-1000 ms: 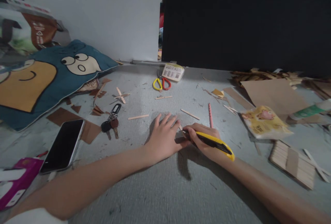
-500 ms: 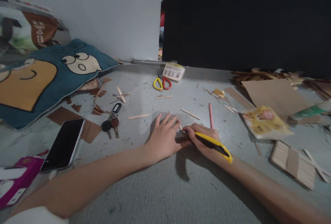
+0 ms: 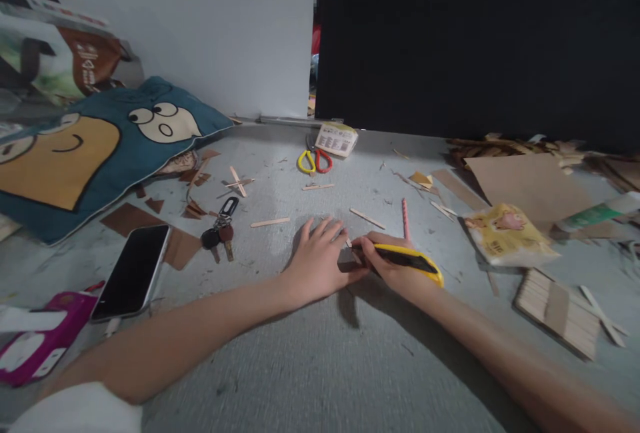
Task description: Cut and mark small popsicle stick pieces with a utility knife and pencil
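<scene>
My left hand lies flat on the grey surface, fingers spread, pressing down a thin wooden stick whose end pokes out by the fingertips. My right hand is wrapped around a yellow and black utility knife, its tip at the stick right beside my left fingers. A pink pencil lies just beyond my right hand. Loose wooden sticks lie ahead of my left hand.
A black phone and keys lie left, near brown card scraps. A blue cartoon cushion sits far left. Red and yellow scissors, a yellow packet, a stick panel and cardboard lie around. A magenta box sits bottom left.
My right hand has turned the knife flatter and drawn it a little toward my left hand. My left hand stays pressed in place. The view shifted slightly.
</scene>
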### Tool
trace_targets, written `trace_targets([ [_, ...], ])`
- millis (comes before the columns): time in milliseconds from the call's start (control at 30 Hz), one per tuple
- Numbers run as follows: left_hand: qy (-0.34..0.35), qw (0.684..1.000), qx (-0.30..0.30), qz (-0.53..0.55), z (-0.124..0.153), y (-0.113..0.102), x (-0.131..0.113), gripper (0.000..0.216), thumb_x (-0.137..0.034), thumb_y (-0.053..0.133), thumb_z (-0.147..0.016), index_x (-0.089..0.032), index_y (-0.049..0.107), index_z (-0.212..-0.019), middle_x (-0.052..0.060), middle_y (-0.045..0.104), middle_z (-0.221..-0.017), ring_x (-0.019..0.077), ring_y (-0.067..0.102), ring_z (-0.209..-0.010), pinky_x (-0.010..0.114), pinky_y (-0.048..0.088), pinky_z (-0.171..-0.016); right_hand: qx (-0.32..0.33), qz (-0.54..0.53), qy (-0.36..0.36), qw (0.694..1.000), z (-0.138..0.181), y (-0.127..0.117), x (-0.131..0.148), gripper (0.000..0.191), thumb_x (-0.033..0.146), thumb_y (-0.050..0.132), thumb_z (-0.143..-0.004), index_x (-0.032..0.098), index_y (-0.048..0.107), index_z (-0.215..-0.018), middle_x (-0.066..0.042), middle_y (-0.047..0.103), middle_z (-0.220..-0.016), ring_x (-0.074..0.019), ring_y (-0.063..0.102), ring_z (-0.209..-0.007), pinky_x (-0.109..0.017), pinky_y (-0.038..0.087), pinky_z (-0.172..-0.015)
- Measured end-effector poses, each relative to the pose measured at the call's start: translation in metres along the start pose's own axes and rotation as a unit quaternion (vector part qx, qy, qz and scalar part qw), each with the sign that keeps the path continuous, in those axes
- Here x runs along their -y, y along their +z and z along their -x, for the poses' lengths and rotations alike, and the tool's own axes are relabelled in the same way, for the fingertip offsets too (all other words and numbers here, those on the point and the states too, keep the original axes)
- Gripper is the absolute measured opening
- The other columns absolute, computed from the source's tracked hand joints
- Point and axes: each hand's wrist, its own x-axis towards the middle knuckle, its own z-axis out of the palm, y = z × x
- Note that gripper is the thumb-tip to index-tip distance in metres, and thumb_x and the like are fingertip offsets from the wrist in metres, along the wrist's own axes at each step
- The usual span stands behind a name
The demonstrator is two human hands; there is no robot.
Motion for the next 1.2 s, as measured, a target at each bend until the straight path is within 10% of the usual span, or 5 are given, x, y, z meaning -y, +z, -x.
trace_targets([
  [567, 0.032, 0.998, 0.049, 0.019, -0.013, -0.018, 0.017, 0.069, -0.060, 0.084, -0.080, -0.026, 0.070, -0.139, 0.013, 0.056, -0.159, 0.0381, 0.040, -0.156, 0.063, 0.022, -0.129, -0.011, -0.250, 0.187, 0.950, -0.011, 0.010, -0.017, 0.060, 0.079, 0.058, -0.090, 0.020, 0.069, -0.085, -0.003, 0.065, -0.059, -0.0170, 0.058, -0.048, -0.031, 0.049, -0.048],
  [1200, 0.031, 0.998, 0.059, 0.021, -0.013, -0.017, 0.020, 0.075, -0.065, 0.082, -0.081, -0.024, 0.068, -0.142, 0.014, 0.054, -0.161, 0.0401, 0.038, -0.156, 0.065, 0.022, -0.129, -0.003, -0.414, 0.362, 0.835, -0.032, 0.001, -0.013, 0.029, 0.040, 0.073, -0.093, 0.014, 0.077, -0.080, -0.007, 0.071, -0.062, -0.0129, 0.062, -0.052, -0.024, 0.053, -0.050],
])
